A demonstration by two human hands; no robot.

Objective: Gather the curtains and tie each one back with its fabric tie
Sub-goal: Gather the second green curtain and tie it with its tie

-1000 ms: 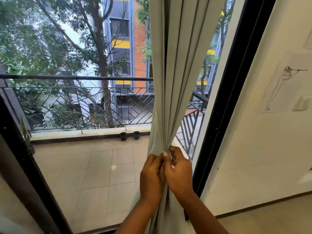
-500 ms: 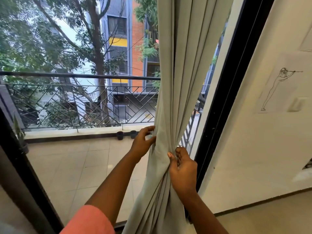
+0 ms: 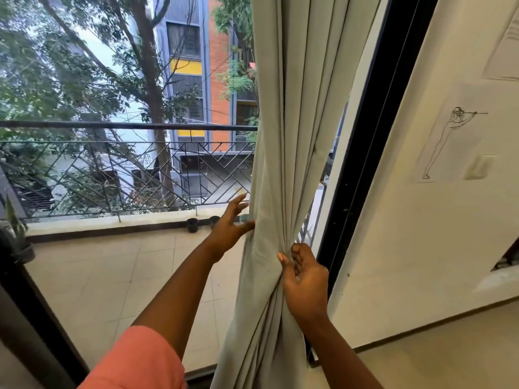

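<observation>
A pale grey-green curtain (image 3: 292, 136) hangs in folds in front of the glass, just left of the black door frame. My right hand (image 3: 304, 273) pinches the bunched folds at about waist height. My left hand (image 3: 231, 224) reaches to the curtain's left edge with fingers spread, thumb and fingertips touching the outer fold. No fabric tie shows in this view.
The black door frame (image 3: 362, 164) and a cream wall (image 3: 421, 234) with a line drawing (image 3: 449, 141) stand to the right. Beyond the glass lie a tiled balcony (image 3: 112, 276), a metal railing (image 3: 126, 175) and small dark pots (image 3: 192, 225).
My left hand let go of the bunched folds beside my right hand and moved up and left to the curtain's outer edge. My right hand kept its grip.
</observation>
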